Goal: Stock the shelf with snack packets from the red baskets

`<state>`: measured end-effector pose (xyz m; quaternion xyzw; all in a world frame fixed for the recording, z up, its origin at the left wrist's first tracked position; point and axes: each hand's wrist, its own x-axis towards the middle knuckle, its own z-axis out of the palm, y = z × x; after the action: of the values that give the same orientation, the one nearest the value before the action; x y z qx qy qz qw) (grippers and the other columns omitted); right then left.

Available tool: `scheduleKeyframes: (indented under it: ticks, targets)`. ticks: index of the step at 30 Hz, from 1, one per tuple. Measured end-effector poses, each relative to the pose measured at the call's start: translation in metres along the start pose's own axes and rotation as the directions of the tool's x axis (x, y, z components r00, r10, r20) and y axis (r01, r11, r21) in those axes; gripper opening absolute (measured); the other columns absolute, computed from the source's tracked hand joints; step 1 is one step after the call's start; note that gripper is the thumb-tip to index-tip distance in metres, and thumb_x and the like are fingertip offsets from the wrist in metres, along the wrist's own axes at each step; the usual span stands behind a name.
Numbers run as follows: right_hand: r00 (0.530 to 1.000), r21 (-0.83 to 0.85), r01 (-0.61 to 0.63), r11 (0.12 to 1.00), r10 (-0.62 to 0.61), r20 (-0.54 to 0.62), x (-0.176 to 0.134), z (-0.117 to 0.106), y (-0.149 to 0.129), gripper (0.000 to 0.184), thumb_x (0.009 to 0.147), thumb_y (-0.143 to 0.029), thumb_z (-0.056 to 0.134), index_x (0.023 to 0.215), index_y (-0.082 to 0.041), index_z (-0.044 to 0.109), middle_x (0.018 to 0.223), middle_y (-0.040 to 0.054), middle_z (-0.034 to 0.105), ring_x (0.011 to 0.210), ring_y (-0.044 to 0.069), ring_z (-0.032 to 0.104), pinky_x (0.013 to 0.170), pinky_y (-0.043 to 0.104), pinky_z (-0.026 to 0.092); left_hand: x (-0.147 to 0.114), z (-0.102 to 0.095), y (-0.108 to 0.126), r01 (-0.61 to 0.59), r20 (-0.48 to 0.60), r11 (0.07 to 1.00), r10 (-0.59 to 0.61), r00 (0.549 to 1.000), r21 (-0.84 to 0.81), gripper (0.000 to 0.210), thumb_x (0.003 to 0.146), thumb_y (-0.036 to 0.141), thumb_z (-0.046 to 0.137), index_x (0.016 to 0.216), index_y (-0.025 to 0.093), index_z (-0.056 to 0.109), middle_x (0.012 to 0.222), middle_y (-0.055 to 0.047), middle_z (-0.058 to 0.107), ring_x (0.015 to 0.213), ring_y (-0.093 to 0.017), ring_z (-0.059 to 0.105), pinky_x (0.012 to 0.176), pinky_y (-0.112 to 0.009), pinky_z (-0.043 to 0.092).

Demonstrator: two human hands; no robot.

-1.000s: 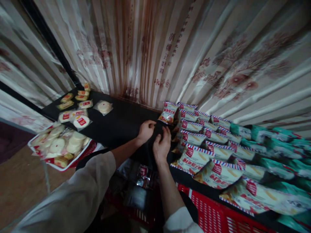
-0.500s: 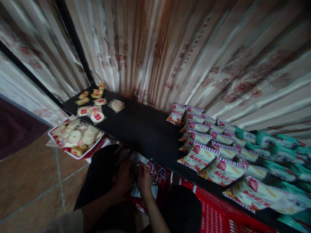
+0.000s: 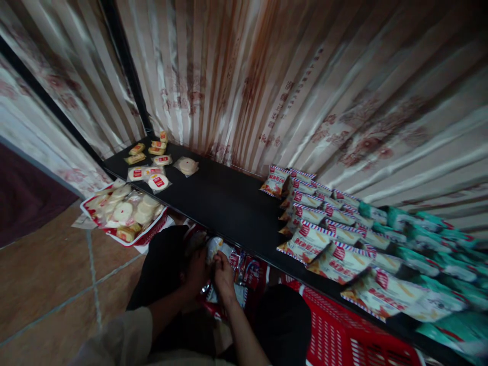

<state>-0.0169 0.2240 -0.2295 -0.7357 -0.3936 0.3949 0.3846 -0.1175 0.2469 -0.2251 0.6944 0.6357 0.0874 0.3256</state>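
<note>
Low between the knees, my two hands are close together over packaged snacks. My right hand [image 3: 224,278] is closed, its fingertips pinched at the edge of a small shiny packet [image 3: 214,247] with white and yellow on it. My left hand [image 3: 196,270] is curled on the packet's other side, in dim light; what its fingers grip is hidden. Beneath the hands, red, blue and silver snack packs [image 3: 249,272] lie in a red container, partly covered by my arms.
A black shelf [image 3: 229,198] runs across in front. Wrapped round cakes [image 3: 157,182] sit on its left; rows of white chip bags [image 3: 310,241] and green bags [image 3: 423,264] fill the right. A basket [image 3: 163,213] of wrapped cakes stands left, a red basket [image 3: 328,320] right. Curtains [image 3: 236,76] hang behind.
The view has shifted slightly. The white and yellow packet now shows more clearly between my hands, and my right hand has tilted a little towards the left.
</note>
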Motion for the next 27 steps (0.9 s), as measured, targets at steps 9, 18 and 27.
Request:
scheduleKeyframes:
  ticks: [9,18,27]
  targets:
    - [0.986,-0.159,0.155,0.975,-0.163,-0.042,-0.018,-0.027,-0.021,0.038,0.08,-0.033,0.044,0.109,-0.016,0.061,0.091,0.0079,0.069,0.084,0.021,0.064,0.079,0.034,0.049,-0.028,-0.038,0.004,0.013,0.103,0.978,0.009,0.995,-0.207,0.045,0.081,0.029,0.042,0.123,0.015,0.05,0.12,-0.012,0.058,0.109,-0.022,0.054,0.092,-0.029,0.039]
    - [0.821,-0.414,0.568,0.711,-0.525,0.225,-0.032,-0.06,-0.052,0.053,0.072,-0.017,0.06,0.124,-0.026,0.052,0.132,0.0092,0.048,0.124,0.025,0.04,0.099,0.045,0.038,-0.038,-0.107,0.005,-0.198,0.295,0.968,0.236,0.926,-0.153,0.031,0.072,0.027,0.051,0.097,0.017,0.067,0.088,-0.004,0.068,0.076,-0.018,0.06,0.068,-0.024,0.042]
    - [0.742,-0.192,0.588,0.786,-0.428,0.516,-0.039,-0.086,-0.091,0.035,0.081,-0.026,0.054,0.116,-0.025,0.059,0.104,0.0061,0.066,0.097,0.02,0.06,0.087,0.034,0.044,-0.021,-0.161,0.021,-0.265,0.456,0.917,0.38,0.805,-0.297,0.029,0.074,0.04,0.056,0.083,0.015,0.066,0.07,0.002,0.062,0.062,-0.011,0.05,0.054,-0.018,0.036]
